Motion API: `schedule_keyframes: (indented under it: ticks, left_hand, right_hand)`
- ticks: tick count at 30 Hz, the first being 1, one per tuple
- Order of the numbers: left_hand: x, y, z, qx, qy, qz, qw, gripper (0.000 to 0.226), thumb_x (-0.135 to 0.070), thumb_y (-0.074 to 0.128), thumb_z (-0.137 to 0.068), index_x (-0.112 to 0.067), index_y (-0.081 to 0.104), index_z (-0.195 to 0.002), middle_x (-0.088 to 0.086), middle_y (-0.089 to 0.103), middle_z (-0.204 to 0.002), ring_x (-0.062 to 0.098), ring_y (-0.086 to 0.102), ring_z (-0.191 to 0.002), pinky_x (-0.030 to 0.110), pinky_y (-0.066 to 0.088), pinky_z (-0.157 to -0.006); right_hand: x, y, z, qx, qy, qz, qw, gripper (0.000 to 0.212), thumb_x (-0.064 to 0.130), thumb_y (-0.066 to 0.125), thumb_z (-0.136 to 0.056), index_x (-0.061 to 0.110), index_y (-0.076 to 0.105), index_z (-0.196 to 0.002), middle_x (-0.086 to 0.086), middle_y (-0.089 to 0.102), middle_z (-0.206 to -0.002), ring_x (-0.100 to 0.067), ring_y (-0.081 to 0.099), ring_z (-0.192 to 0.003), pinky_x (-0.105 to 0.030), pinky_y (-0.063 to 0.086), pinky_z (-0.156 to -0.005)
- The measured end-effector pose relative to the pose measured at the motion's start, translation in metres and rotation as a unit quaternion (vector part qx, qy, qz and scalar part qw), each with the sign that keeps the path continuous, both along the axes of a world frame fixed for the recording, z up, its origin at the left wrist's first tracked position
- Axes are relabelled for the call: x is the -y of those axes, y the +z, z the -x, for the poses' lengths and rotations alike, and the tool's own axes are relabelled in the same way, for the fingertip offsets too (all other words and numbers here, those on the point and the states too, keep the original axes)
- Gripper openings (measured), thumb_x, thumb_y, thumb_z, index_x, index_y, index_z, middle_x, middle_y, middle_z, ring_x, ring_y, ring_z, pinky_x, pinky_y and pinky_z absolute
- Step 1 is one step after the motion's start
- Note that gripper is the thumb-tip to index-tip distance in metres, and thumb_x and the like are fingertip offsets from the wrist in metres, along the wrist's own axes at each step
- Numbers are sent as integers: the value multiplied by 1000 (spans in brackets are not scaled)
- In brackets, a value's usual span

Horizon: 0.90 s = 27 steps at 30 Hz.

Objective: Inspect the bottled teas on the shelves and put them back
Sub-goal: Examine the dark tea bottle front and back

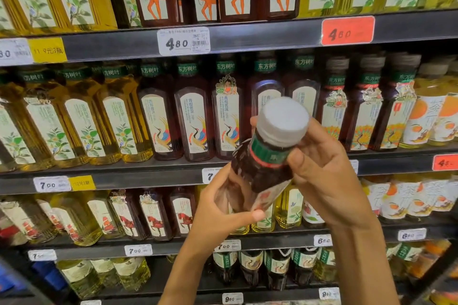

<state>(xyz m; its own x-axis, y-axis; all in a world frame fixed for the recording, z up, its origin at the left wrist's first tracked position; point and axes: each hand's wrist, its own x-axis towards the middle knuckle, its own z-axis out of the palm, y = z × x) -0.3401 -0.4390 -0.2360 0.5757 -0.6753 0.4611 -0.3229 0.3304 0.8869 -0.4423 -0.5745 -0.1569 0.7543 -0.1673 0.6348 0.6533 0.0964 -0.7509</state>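
We held the dark-brown plastic tea bottle with white screw cap (266, 156) tilted before the shelves (272, 34): left hand (218, 208) gripped its base, right hand (319, 173) curled round its neck.

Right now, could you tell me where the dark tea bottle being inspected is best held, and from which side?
Grip the dark tea bottle around its flat-sided body, below the green neck band. It is tilted with its white cap toward the camera, so come from the sides, as the left hand and right hand do. The narrow neck probably gives a less secure grip.
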Motion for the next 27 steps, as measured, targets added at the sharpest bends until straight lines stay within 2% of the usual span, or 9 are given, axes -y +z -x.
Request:
schedule_keyframes:
  ticks: [2, 5, 9, 14, 17, 20, 22, 25, 27]
  left_hand:
    - [-1, 0, 4, -41, -24, 17, 999, 65, -29, 83, -69, -23, 55, -127, 4, 65, -122, 21, 61, -116, 27, 52, -90]
    - [-1, -1, 11, -103, -14, -1, 995, 71, -57, 80, -63, -30, 59, -125, 3, 66, -123, 21, 62, -115, 34, 54, -91]
    - [-4, -4, 17, -186, -45, -42, 981, 62, -74, 76, -50, -44, 69, -104, -6, 73, -107, 12, 71, -95, 22, 56, -72]
    - [-7, -6, 13, -204, -1, -103, 973, 88, -86, 59, -55, -36, 54, -127, -7, 69, -118, 15, 63, -112, 42, 47, -100]
    - [-5, 2, 14, -198, 13, -102, 975, 72, -85, 49, -64, -41, 57, -119, -11, 70, -113, 9, 65, -108, 34, 48, -96]
    - [-2, 8, 17, -281, -18, -70, 957, 73, -75, 50, -67, -29, 59, -123, -3, 72, -112, 14, 67, -104, 32, 53, -90]
    - [-1, 14, 19, -344, -72, -41, 935, 70, -66, 48, -82, -14, 59, -127, 9, 71, -107, 22, 70, -91, 34, 57, -77]
    - [1, 18, 18, -344, -130, -31, 930, 69, -60, 45, -89, -1, 58, -124, 23, 65, -100, 31, 66, -74, 38, 56, -64]
    - [1, 17, 16, -307, -103, -58, 944, 66, -68, 48, -82, -13, 68, -112, 17, 70, -101, 30, 70, -82, 42, 57, -74]
  right_hand:
    - [2, 4, -4, -2, -13, -57, 998, 66, 33, 79, -73, 16, 55, -132, -6, 65, -124, -20, 59, -119, -29, 50, -92]
    - [2, 12, -14, -36, -28, -126, 991, 79, 38, 81, -66, 7, 50, -132, -9, 67, -118, -20, 64, -108, -29, 53, -87]
    - [1, 18, -28, -70, -16, -94, 993, 41, 31, 68, -83, 15, 58, -119, -8, 71, -108, -20, 68, -98, -29, 55, -80]
    - [-2, 16, -36, -70, -76, -98, 990, 28, 26, 60, -86, 16, 60, -112, -2, 74, -95, -12, 70, -89, -23, 55, -73]
    - [-5, 16, -40, -90, -124, -87, 984, 34, 36, 60, -84, 16, 60, -112, -1, 75, -97, -13, 71, -91, -23, 55, -73]
    - [-3, 20, -42, -122, -127, -84, 981, 51, 54, 49, -86, 15, 62, -115, -9, 73, -103, -23, 70, -99, -36, 56, -84]
    - [-2, 22, -43, -131, -109, -90, 981, 58, 59, 45, -88, 14, 61, -120, -13, 70, -111, -29, 66, -107, -43, 52, -93]
    - [-4, 26, -46, -116, -42, -131, 984, 47, 47, 45, -86, 12, 65, -111, -13, 72, -106, -25, 70, -94, -36, 57, -81]
    - [-5, 27, -47, -108, -24, -142, 984, 42, 42, 47, -87, 9, 66, -104, -11, 74, -96, -19, 71, -83, -31, 58, -74]
